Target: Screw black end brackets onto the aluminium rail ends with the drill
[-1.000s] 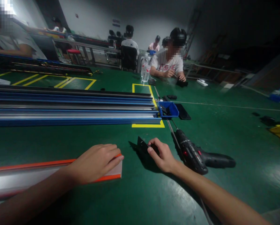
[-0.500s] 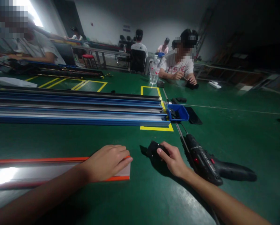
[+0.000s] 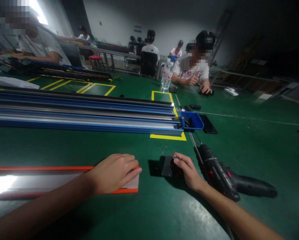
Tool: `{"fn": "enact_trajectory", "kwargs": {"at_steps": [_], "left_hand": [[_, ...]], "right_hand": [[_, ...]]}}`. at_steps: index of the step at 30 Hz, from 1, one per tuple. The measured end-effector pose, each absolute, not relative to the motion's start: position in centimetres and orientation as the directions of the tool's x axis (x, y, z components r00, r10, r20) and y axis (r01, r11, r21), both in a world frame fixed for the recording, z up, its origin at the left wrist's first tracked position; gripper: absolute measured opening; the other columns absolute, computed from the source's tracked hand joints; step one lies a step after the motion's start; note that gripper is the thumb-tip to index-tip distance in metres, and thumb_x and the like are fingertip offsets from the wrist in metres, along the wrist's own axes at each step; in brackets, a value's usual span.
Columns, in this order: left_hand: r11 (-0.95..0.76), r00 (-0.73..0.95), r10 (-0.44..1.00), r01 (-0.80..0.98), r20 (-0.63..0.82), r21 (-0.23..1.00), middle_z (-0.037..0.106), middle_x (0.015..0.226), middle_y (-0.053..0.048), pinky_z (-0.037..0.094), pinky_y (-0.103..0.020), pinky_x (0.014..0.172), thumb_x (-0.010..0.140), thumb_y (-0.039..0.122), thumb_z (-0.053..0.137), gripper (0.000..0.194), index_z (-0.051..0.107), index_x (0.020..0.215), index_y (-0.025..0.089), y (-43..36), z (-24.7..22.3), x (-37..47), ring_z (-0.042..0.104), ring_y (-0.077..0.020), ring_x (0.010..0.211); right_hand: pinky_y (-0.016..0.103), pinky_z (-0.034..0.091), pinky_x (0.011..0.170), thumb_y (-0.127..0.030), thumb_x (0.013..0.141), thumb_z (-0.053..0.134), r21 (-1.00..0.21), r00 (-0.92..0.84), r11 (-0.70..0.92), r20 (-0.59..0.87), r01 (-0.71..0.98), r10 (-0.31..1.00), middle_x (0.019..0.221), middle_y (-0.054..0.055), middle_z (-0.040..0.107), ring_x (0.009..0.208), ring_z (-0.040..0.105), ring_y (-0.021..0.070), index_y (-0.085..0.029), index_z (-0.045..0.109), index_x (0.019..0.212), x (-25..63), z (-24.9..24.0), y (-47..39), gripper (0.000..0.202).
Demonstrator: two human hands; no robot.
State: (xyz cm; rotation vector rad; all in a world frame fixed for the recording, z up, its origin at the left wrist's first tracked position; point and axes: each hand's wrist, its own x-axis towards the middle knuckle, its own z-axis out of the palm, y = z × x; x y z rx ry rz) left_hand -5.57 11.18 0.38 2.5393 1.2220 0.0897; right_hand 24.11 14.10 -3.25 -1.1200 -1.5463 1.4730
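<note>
A long orange-edged metal profile point(image 3: 51, 180) lies across the lower left of the green table. My left hand point(image 3: 116, 172) rests over its right end, fingers together and curled round the far edge. Just right of that end, with a gap between, my right hand point(image 3: 188, 170) pinches a small dark plate point(image 3: 168, 166) between thumb and fingers. The plate's flat face shows, and its shadow falls on the table to its left. A black power drill point(image 3: 220, 173) lies on its side to the right of my right hand.
Blue metal profiles point(image 3: 89, 120) lie beyond my hands, ending beside a blue bin point(image 3: 192, 121) of dark parts. A dark flat slab point(image 3: 209, 124) is right of it. Two bottles point(image 3: 166, 75) stand farther back, near a seated person point(image 3: 191, 68). Another person point(image 3: 43, 46) sits at left.
The dark plate in my right hand has turned so that its flat face shows more fully. My left hand stays on the profile's end. The seated person's hand has shifted slightly.
</note>
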Motion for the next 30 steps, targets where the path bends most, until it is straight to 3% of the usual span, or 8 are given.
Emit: {"fn": "enact_trajectory", "kwargs": {"at_steps": [7, 10, 12, 16, 18, 22, 26, 30], "left_hand": [[-0.585, 0.629, 0.774, 0.754, -0.073, 0.297, 0.068, 0.092, -0.004, 0.040, -0.034, 0.074, 0.110, 0.038, 0.033, 0.041, 0.068, 0.096, 0.021, 11.2, 0.1, -5.6, 0.061, -0.0192, 0.081], [-0.583, 0.628, 0.774, 0.757, -0.083, 0.294, 0.068, 0.092, -0.004, 0.040, -0.034, 0.075, 0.110, 0.037, 0.033, 0.041, 0.068, 0.096, 0.021, 11.2, 0.0, -5.6, 0.061, -0.0194, 0.081], [-0.594, 0.636, 0.768, 0.752, -0.079, 0.286, 0.068, 0.092, -0.004, 0.041, -0.035, 0.076, 0.110, 0.037, 0.032, 0.041, 0.068, 0.096, 0.021, 11.2, 0.0, -5.6, 0.061, -0.0200, 0.082], [-0.603, 0.640, 0.765, 0.749, -0.067, 0.275, 0.068, 0.092, -0.004, 0.041, -0.035, 0.075, 0.110, 0.037, 0.033, 0.041, 0.067, 0.096, 0.021, 11.2, 0.0, -5.6, 0.061, -0.0204, 0.081], [-0.600, 0.635, 0.770, 0.753, -0.063, 0.270, 0.068, 0.092, -0.004, 0.041, -0.035, 0.075, 0.110, 0.038, 0.033, 0.041, 0.067, 0.095, 0.021, 11.2, 0.0, -5.6, 0.062, -0.0205, 0.082], [-0.597, 0.633, 0.771, 0.754, -0.063, 0.276, 0.069, 0.092, -0.004, 0.041, -0.035, 0.075, 0.109, 0.038, 0.035, 0.040, 0.068, 0.095, 0.021, 11.2, 0.1, -5.6, 0.062, -0.0202, 0.081], [-0.590, 0.629, 0.774, 0.757, -0.070, 0.280, 0.069, 0.092, -0.004, 0.043, -0.035, 0.075, 0.110, 0.038, 0.034, 0.041, 0.068, 0.096, 0.021, 11.2, 0.1, -5.6, 0.063, -0.0205, 0.082], [-0.586, 0.622, 0.780, 0.761, -0.059, 0.280, 0.069, 0.090, -0.005, 0.043, -0.034, 0.074, 0.109, 0.038, 0.035, 0.041, 0.069, 0.094, 0.020, 11.1, 0.1, -5.5, 0.062, -0.0193, 0.079]], "right_hand": [[0.024, 0.032, 0.048, -0.061, 0.095, 0.058, -0.984, -0.376, 0.020, -0.048, 0.175, 0.925, 0.060, -0.005, 0.040, 0.053, 0.040, 0.0118, -0.022, 0.046, 0.067, 24.1, -3.9, 14.3, 0.049], [0.026, 0.038, 0.053, -0.051, 0.102, 0.052, -0.956, -0.392, 0.156, 0.047, 0.250, 0.919, 0.064, -0.004, 0.047, 0.058, 0.047, 0.0136, -0.022, 0.050, 0.071, 24.3, -4.2, 14.2, 0.042], [0.029, 0.044, 0.060, -0.042, 0.105, 0.050, -0.876, -0.388, 0.336, 0.192, 0.345, 0.901, 0.071, -0.001, 0.054, 0.066, 0.053, 0.0157, -0.022, 0.056, 0.079, 24.4, -4.1, 14.2, 0.033], [0.036, 0.056, 0.081, -0.025, 0.102, 0.057, -0.601, -0.433, 0.650, 0.487, 0.465, 0.759, 0.101, 0.008, 0.066, 0.093, 0.066, 0.0218, -0.022, 0.065, 0.107, 24.6, -4.2, 14.3, 0.009], [0.038, 0.059, 0.085, -0.019, 0.102, 0.058, -0.455, -0.517, 0.747, 0.540, 0.484, 0.664, 0.112, 0.012, 0.068, 0.102, 0.067, 0.0236, -0.023, 0.065, 0.118, 24.7, -4.3, 14.4, 0.018], [0.039, 0.063, 0.078, -0.013, 0.102, 0.053, -0.221, -0.664, 0.829, 0.509, 0.514, 0.547, 0.113, 0.014, 0.071, 0.096, 0.070, 0.0245, -0.021, 0.067, 0.125, 24.9, -4.2, 14.7, 0.027], [0.042, 0.064, 0.081, -0.005, 0.099, 0.052, -0.129, -0.674, 0.863, 0.572, 0.489, 0.467, 0.114, 0.016, 0.073, 0.099, 0.070, 0.0260, -0.019, 0.066, 0.130, 25.3, -4.1, 14.6, 0.037], [0.047, 0.062, 0.089, -0.004, 0.097, 0.054, -0.157, -0.670, 0.890, 0.606, 0.427, 0.428, 0.121, 0.016, 0.073, 0.110, 0.070, 0.0292, -0.021, 0.064, 0.138, 25.7, -4.4, 14.3, 0.045]]}}
